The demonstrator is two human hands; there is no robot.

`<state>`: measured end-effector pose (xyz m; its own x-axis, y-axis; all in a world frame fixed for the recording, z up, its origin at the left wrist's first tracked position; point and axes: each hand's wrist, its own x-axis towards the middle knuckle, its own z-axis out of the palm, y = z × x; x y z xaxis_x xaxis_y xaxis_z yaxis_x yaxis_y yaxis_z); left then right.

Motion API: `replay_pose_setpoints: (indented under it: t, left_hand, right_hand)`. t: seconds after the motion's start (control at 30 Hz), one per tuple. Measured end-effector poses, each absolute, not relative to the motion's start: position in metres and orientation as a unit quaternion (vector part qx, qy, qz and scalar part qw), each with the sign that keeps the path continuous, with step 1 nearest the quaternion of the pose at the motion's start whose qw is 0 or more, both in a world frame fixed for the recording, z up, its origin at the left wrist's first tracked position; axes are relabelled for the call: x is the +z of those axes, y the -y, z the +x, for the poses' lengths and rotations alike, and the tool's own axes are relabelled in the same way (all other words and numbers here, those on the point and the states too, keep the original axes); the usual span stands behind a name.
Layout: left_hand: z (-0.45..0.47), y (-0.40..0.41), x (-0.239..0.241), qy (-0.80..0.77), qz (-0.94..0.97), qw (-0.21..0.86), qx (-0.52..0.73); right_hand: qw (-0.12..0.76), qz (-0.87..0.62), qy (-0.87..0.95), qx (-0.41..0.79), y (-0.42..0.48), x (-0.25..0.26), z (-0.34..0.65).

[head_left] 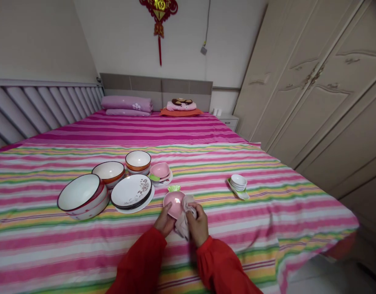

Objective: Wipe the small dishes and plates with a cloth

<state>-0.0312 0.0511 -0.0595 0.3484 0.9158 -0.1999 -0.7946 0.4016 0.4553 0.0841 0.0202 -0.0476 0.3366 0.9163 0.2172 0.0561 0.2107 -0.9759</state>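
Observation:
A pink bowl (172, 201) with a green leaf-shaped handle is held up over the striped sheet. My left hand (165, 221) grips its lower left rim, thumb over the edge. In my right hand (198, 222) is a bunched pale cloth (183, 222), pressed against the bowl's right side. Part of the bowl is hidden behind the cloth. Just beyond, another pink bowl (160, 170) with a green handle rests on small plates. Left of my hands lies a stack of dark-rimmed plates (129, 191) with a floral print.
Large red-banded bowls (80, 194) stand stacked at the left, beside orange-brown bowls (108, 170) and more bowls (138, 160). Small white dishes (238, 181) sit on a leaf-shaped tray at the right. Folded bedding (127, 104) lies by the headboard; a wardrobe (313, 102) flanks the bed.

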Motion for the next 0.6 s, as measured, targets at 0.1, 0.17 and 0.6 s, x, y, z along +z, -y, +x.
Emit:
replay_pose_setpoints:
  t: [0.1, 0.17, 0.6]
  left_hand:
    - [-0.032, -0.05, -0.059, -0.217, 0.134, 0.818, 0.515]
    - [-0.033, -0.048, -0.058, -0.244, 0.128, 0.817, 0.506]
    - [-0.033, -0.047, -0.049, -0.231, 0.095, 0.859, 0.447]
  right_hand:
    - [0.61, -0.519, 0.502, 0.326, -0.006, -0.05, 0.077]
    - [0.586, -0.498, 0.525, 0.364, 0.003, -0.049, 0.072]
    - [0.572, -0.489, 0.461, 0.471, -0.043, -0.006, 0.129]
